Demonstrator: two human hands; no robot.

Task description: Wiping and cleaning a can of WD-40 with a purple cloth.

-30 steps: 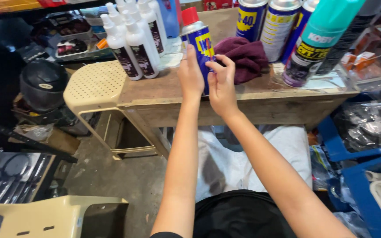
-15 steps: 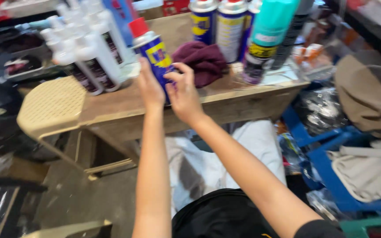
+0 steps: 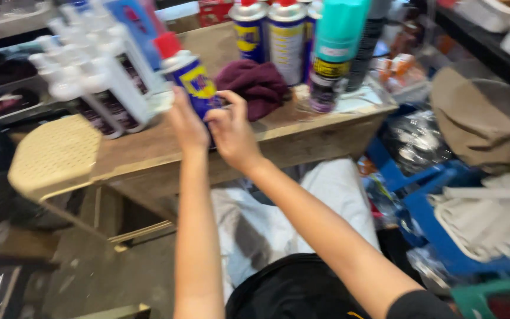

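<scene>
Blue spray can (image 3: 193,82) with a red cap is held tilted above the front of the wooden tabletop (image 3: 149,156), clasped between the left hand (image 3: 187,124) and the right hand (image 3: 231,133), fingers of both closed around its body. Both forearms extend forward, nearly straight. White bottles (image 3: 98,88) stand just left; a maroon cloth (image 3: 255,85) lies just right.

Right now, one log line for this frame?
left hand: grips spray can | right hand: on can | can tilted above wooden table
</scene>
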